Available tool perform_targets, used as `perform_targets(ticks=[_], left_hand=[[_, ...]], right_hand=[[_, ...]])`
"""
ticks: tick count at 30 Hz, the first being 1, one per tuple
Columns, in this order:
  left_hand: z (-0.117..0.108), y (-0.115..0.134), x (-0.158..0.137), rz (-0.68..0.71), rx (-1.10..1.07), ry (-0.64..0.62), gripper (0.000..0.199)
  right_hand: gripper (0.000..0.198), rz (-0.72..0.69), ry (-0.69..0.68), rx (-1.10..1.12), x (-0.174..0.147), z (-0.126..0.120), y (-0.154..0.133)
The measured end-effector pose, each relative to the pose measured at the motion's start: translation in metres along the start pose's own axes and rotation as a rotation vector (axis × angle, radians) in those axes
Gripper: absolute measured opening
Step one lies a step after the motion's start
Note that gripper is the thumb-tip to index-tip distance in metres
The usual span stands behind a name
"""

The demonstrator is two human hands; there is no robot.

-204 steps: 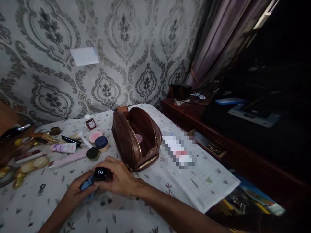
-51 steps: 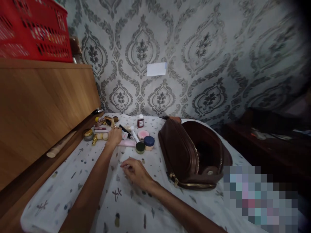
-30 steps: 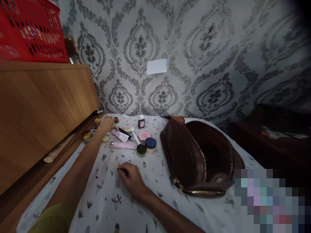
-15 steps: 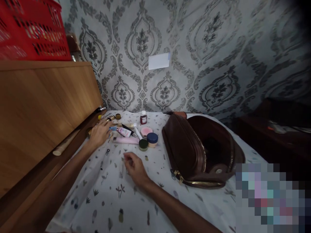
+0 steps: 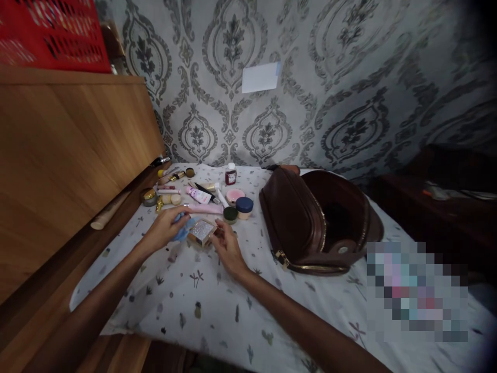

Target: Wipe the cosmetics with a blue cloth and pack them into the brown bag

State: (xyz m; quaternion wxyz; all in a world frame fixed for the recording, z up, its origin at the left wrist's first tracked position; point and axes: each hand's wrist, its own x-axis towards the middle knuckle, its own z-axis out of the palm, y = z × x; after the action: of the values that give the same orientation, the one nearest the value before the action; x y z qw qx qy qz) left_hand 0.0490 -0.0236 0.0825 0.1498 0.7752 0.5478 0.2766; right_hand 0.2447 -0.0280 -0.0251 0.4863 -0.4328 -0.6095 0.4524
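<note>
My left grip (image 5: 163, 228) is closed on a crumpled blue cloth (image 5: 183, 229); my right grip (image 5: 229, 249) is pinched at the right edge of a glittery square box (image 5: 202, 231), which sits between the two, beside the cloth. Beneath both grips: white printed surface (image 5: 217, 316). Right of my right grip, apart from it: brown bag (image 5: 289, 212), gaping. Just beyond my left fingertips: pink tube (image 5: 205, 208), lying flat. Beyond my right grip: blue-lidded jar (image 5: 244, 207), upright; nearer, smaller, dark-lidded jar (image 5: 230, 215).
</note>
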Motion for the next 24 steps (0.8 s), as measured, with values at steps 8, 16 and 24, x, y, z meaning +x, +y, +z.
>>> perform_targets(ticks=[8, 16, 24], left_hand=[[0.068, -0.006, 0.018, 0.276, 0.091, -0.093, 0.036], [0.087, -0.015, 0.022, 0.270, 0.185, 0.076, 0.036], [0.084, -0.008, 0.019, 0.289, 0.016, 0.270, 0.031]], right_hand=[[0.080, -0.049, 0.009, 0.074, -0.006, 0.003, 0.004], [0.100, -0.113, -0.022, 0.006, -0.007, 0.003, 0.008], [0.064, 0.041, -0.034, 0.173, -0.005, 0.004, 0.008]])
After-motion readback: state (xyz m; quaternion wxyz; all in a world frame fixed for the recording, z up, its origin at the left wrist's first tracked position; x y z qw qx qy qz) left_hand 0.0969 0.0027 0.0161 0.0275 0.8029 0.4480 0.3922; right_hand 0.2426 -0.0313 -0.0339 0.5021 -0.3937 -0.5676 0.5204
